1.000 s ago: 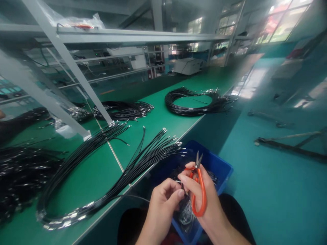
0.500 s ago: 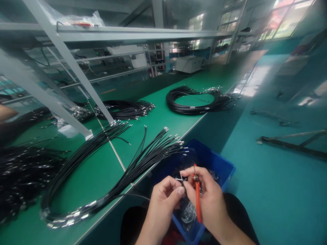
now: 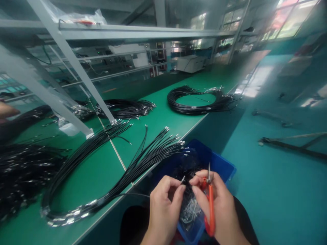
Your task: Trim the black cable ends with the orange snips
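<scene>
Between thumb and forefinger, my left hand (image 3: 167, 200) pinches a black cable close to its pale metal tip (image 3: 183, 178). That cable (image 3: 133, 194) runs back behind the hand to the bundle on the table. My right hand (image 3: 217, 200) holds red-handled cutters (image 3: 211, 207) in the palm, with the blades pointing up. Its thumb and forefinger are near each other, a little right of the cable tip; whether a small scrap sits between them I cannot tell. Below both hands is a blue bin (image 3: 224, 163) with clear and dark scraps (image 3: 190, 211) inside.
A black cable bundle (image 3: 102, 200) curves over the green table (image 3: 94, 173). More coils (image 3: 191, 109) lie farther back, with a dark cable heap (image 3: 25, 173) at left. Grey shelf posts (image 3: 84, 78) rise from the table. Another person's arm (image 3: 7, 110) shows at far left.
My right hand has moved right and slightly down, away from my left hand, with the cutters. The pale strand between the fingers is gone from the cable end, and the metal tip now shows.
</scene>
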Motion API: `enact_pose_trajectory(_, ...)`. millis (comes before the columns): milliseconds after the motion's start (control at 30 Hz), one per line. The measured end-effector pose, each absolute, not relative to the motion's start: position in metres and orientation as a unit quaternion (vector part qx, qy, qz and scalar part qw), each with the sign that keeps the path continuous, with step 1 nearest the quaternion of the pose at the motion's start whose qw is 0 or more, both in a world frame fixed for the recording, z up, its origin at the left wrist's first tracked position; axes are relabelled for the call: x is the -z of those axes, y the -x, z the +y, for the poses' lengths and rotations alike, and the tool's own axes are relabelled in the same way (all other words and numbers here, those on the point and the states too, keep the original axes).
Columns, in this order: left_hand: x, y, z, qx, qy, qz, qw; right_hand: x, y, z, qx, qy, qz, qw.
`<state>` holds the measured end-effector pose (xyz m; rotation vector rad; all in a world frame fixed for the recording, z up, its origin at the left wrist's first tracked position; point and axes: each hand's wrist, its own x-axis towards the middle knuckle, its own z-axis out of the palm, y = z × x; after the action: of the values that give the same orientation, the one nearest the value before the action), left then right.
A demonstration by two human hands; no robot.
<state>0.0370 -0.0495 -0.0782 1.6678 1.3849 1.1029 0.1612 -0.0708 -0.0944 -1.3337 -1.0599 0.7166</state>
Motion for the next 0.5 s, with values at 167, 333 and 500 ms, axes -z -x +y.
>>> enact_pose_trajectory(167,0.078,-0.041,-0.053,-0.427,-0.689,0.51,0.288,0.078,-0.164,-0.074,-0.32,0.57,-0.432,0.621)
enact_pose_trajectory(333,0.08,-0.042,-0.054,-0.415,-0.71,0.497,0.277,0.081,-0.156,-0.074,-0.323,0.593,-0.423,0.604)
enact_pose_trajectory(500,0.078,-0.042,-0.055,-0.42,-0.7,0.493,0.302,0.085,-0.157,-0.067,-0.327,0.621,-0.426,0.57)
